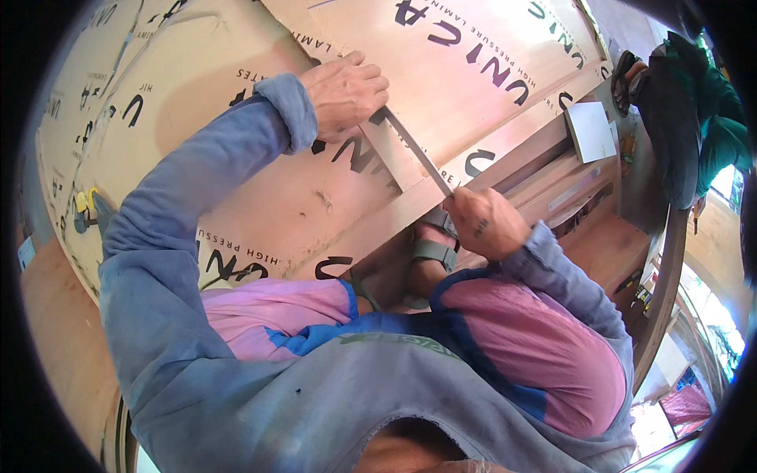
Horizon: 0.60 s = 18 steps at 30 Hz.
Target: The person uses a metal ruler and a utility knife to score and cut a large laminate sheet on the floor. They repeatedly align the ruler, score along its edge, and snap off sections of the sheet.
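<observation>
A long, narrow grey flat bar [418, 151], file-like in shape, slants between my two hands above a wooden edge strip. My left hand [345, 93] is closed around its far end, where a dark piece shows below the fingers. My right hand [487, 224] grips the near end in a fist, so that end is hidden. Under the bar lies a large flat panel [461, 102] faced with pale, printed covering. The bar crosses this panel's left border, and I cannot tell whether it touches it.
More pale printed sheet [189, 102] spreads to the left, with a hammer-like tool with yellow on it [88, 214]. Wooden framing [552, 185] runs below the panel, and a white board piece [591, 132] leans there. Another person [678, 118] in dark trousers stands at right.
</observation>
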{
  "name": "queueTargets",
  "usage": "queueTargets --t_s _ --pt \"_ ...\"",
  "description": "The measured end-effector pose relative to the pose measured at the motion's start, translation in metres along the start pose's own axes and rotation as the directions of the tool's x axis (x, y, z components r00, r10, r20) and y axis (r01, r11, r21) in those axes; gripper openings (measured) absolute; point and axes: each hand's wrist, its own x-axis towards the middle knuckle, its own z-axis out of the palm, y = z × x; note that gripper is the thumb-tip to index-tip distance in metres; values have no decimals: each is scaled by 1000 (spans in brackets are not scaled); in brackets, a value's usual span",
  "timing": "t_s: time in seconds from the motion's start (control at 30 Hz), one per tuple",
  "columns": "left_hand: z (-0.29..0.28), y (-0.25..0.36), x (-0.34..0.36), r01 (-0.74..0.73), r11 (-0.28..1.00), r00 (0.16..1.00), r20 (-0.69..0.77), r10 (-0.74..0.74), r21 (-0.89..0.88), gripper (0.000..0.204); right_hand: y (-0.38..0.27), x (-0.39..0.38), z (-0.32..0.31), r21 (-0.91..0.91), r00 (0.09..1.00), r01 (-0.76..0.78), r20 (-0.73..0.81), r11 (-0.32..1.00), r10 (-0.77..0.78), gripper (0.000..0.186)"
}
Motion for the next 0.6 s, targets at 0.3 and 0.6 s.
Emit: queueTargets --t_s 0.3,0.6 --pt "19 15 13 -87 987 989 -132 69 -138 44 7 -25 3 66 993 114 -4 991 -114 10" --pt "12 21 16 -82 995 993 -88 77 -55 43 38 -20 58 85 992 68 -109 994 -59 18"
